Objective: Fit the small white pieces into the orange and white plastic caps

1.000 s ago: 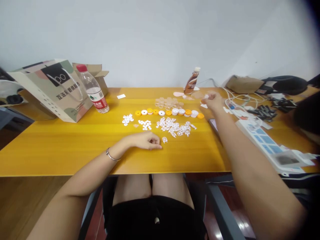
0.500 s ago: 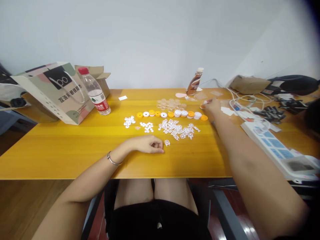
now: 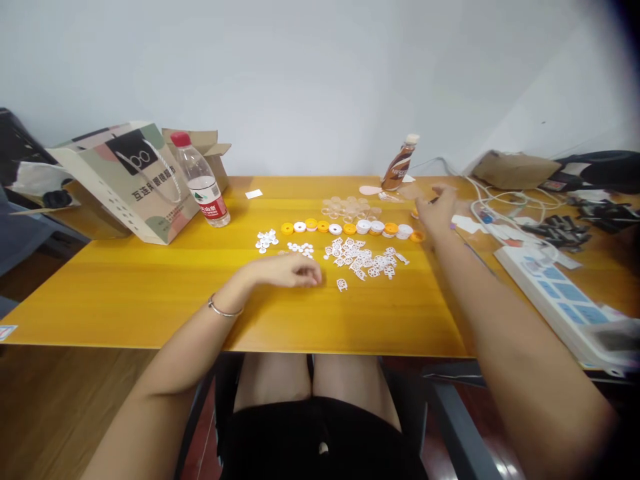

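My left hand (image 3: 287,271) rests on the yellow table (image 3: 150,287) with its fingers loosely curled, just left of a single white cut-out piece (image 3: 342,285). Beyond it lies a pile of white cut-out pieces (image 3: 363,257). A row of orange and white round caps (image 3: 350,228) runs across the table, with clear caps (image 3: 347,207) behind it. My right hand (image 3: 436,210) reaches out at the right end of that row, blurred by motion, fingers spread; whether it holds anything I cannot make out.
A paper bag (image 3: 133,177) and a water bottle (image 3: 203,183) stand at the back left. A brown drink bottle (image 3: 400,165) stands at the back. Cables (image 3: 500,203), a white power strip (image 3: 555,287) and black parts (image 3: 560,230) crowd the right side.
My right hand has lifted a little and its fingers have spread near the row's right end. My left hand stayed put. The camera turned slightly to the left.
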`<action>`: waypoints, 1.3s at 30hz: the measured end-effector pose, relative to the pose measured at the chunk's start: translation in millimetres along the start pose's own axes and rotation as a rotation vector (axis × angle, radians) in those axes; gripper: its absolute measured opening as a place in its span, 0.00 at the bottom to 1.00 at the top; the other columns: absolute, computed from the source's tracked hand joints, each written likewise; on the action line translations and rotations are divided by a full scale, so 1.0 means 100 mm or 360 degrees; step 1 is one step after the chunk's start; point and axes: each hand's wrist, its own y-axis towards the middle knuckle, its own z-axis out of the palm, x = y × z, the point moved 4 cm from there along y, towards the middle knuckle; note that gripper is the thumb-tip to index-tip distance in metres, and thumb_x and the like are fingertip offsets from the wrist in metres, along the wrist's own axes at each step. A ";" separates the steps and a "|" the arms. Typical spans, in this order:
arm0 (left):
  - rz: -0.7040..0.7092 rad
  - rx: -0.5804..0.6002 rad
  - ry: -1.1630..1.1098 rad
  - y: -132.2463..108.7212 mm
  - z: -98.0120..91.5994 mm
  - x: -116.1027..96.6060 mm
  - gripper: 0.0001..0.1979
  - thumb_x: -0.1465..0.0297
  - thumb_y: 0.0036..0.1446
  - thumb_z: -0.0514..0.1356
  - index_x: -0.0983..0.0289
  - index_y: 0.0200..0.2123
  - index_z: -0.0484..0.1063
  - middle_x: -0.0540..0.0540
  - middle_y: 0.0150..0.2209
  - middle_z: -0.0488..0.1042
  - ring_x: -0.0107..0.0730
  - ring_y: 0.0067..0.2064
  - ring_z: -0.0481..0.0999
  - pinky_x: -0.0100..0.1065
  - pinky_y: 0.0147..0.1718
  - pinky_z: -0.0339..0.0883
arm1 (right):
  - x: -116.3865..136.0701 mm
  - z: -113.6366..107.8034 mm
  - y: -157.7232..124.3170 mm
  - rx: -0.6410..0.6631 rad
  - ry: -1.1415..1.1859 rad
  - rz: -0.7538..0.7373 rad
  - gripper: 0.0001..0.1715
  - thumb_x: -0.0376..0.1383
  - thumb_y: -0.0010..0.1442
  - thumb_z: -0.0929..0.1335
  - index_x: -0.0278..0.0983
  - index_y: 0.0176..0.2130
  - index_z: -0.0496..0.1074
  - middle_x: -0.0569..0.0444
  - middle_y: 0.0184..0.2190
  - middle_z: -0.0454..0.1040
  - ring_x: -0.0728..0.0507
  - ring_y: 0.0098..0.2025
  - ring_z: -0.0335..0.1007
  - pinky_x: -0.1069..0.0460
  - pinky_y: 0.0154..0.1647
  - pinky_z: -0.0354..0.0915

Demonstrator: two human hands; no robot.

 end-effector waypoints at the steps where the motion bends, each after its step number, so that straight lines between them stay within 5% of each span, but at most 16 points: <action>1: -0.0045 -0.0123 0.0103 -0.06 -0.13 0.03 0.11 0.69 0.56 0.54 0.66 0.39 0.72 0.57 0.38 0.77 0.28 0.37 0.73 0.29 0.37 0.65 | 0.09 -0.03 -0.05 -0.0027 0.0080 0.0053 0.18 0.29 0.53 0.66 0.30 0.45 0.63 0.34 0.48 0.66 0.39 0.49 0.61 0.44 0.50 0.55; 5: -0.0693 -0.0651 0.0723 -0.36 -0.59 0.33 0.09 0.72 0.53 0.54 0.65 0.35 0.73 0.57 0.35 0.77 0.33 0.35 0.73 0.32 0.35 0.63 | 0.68 -0.17 -0.39 0.0071 0.0423 -0.0138 0.15 0.33 0.55 0.65 0.37 0.45 0.64 0.45 0.46 0.69 0.41 0.48 0.65 0.45 0.47 0.61; 10: -0.1129 -0.0677 0.1036 -0.47 -0.66 0.62 0.08 0.71 0.48 0.57 0.63 0.34 0.73 0.58 0.36 0.77 0.39 0.35 0.74 0.31 0.28 0.59 | 1.34 -0.17 -0.98 0.0580 0.0869 -0.0277 0.12 0.37 0.57 0.65 0.39 0.43 0.66 0.50 0.38 0.72 0.45 0.38 0.69 0.48 0.39 0.65; 14: -0.1152 -0.0644 0.1088 -0.43 -0.62 0.63 0.08 0.71 0.49 0.56 0.62 0.33 0.73 0.58 0.35 0.77 0.38 0.34 0.75 0.31 0.26 0.58 | 1.44 -0.03 -1.26 0.0788 0.1024 -0.0206 0.10 0.38 0.56 0.66 0.38 0.40 0.68 0.50 0.36 0.72 0.46 0.37 0.69 0.49 0.38 0.65; 18: -0.1058 -0.0661 0.1039 -0.42 -0.62 0.56 0.06 0.73 0.49 0.55 0.63 0.30 0.72 0.58 0.32 0.77 0.38 0.32 0.74 0.32 0.28 0.58 | 1.30 0.06 -1.33 0.0864 0.1089 -0.0062 0.09 0.37 0.53 0.67 0.37 0.37 0.68 0.52 0.33 0.71 0.47 0.34 0.67 0.50 0.37 0.64; 21: -0.0665 -0.0651 0.0839 -0.30 -0.52 0.39 0.06 0.73 0.51 0.55 0.64 0.31 0.72 0.56 0.33 0.76 0.34 0.33 0.73 0.31 0.32 0.61 | 1.23 0.06 -1.33 0.0914 0.1119 -0.0002 0.09 0.39 0.52 0.67 0.37 0.34 0.67 0.55 0.29 0.70 0.48 0.31 0.66 0.51 0.34 0.64; 25: -0.0114 -0.0290 0.0449 -0.04 -0.13 0.08 0.06 0.73 0.52 0.54 0.65 0.32 0.71 0.53 0.32 0.75 0.27 0.32 0.72 0.28 0.33 0.62 | 1.26 0.03 -1.35 0.0985 0.1042 -0.0076 0.10 0.41 0.52 0.67 0.37 0.33 0.68 0.57 0.25 0.68 0.49 0.27 0.64 0.52 0.31 0.62; 28: -0.0016 -0.0206 0.0550 0.08 0.08 -0.06 0.05 0.76 0.49 0.54 0.65 0.28 0.69 0.52 0.28 0.72 0.25 0.29 0.68 0.28 0.29 0.60 | 1.30 -0.01 -1.38 0.0994 0.0974 -0.0172 0.10 0.42 0.53 0.67 0.37 0.31 0.69 0.55 0.26 0.70 0.49 0.28 0.64 0.52 0.32 0.63; 31: -0.0012 -0.0211 0.0463 0.09 0.10 -0.05 0.04 0.74 0.50 0.56 0.65 0.30 0.70 0.51 0.28 0.72 0.25 0.29 0.68 0.27 0.29 0.61 | 1.33 -0.04 -1.39 0.1004 0.0910 -0.0208 0.09 0.41 0.54 0.66 0.37 0.31 0.69 0.54 0.27 0.71 0.49 0.28 0.65 0.52 0.32 0.63; 33: -0.0034 -0.0368 0.0358 0.07 -0.02 0.04 0.06 0.69 0.53 0.57 0.65 0.33 0.70 0.52 0.30 0.74 0.27 0.31 0.71 0.28 0.32 0.63 | 1.35 -0.05 -1.40 0.1008 0.0862 -0.0203 0.08 0.39 0.54 0.66 0.37 0.31 0.69 0.54 0.27 0.72 0.49 0.29 0.65 0.52 0.33 0.63; 35: -0.0149 -0.0773 0.0428 0.02 -0.23 0.20 0.09 0.66 0.56 0.55 0.65 0.35 0.70 0.55 0.34 0.75 0.30 0.35 0.72 0.31 0.37 0.65 | 1.36 -0.06 -1.40 0.1018 0.0828 -0.0200 0.07 0.38 0.54 0.66 0.37 0.31 0.69 0.53 0.27 0.72 0.49 0.28 0.65 0.52 0.33 0.63; 37: -0.0407 -0.1190 0.0635 -0.03 -0.44 0.39 0.11 0.65 0.57 0.55 0.65 0.39 0.70 0.59 0.41 0.74 0.37 0.43 0.72 0.36 0.44 0.64 | 1.37 -0.05 -1.41 0.1032 0.0815 -0.0202 0.06 0.38 0.54 0.66 0.37 0.30 0.69 0.53 0.28 0.73 0.49 0.28 0.65 0.52 0.33 0.63; 39: -0.0665 -0.1380 0.0781 -0.04 -0.56 0.57 0.15 0.64 0.57 0.55 0.65 0.45 0.69 0.62 0.48 0.72 0.43 0.51 0.68 0.42 0.50 0.60 | 1.39 -0.05 -1.42 0.1055 0.0821 -0.0209 0.07 0.38 0.54 0.66 0.37 0.30 0.69 0.54 0.27 0.72 0.49 0.28 0.64 0.52 0.32 0.63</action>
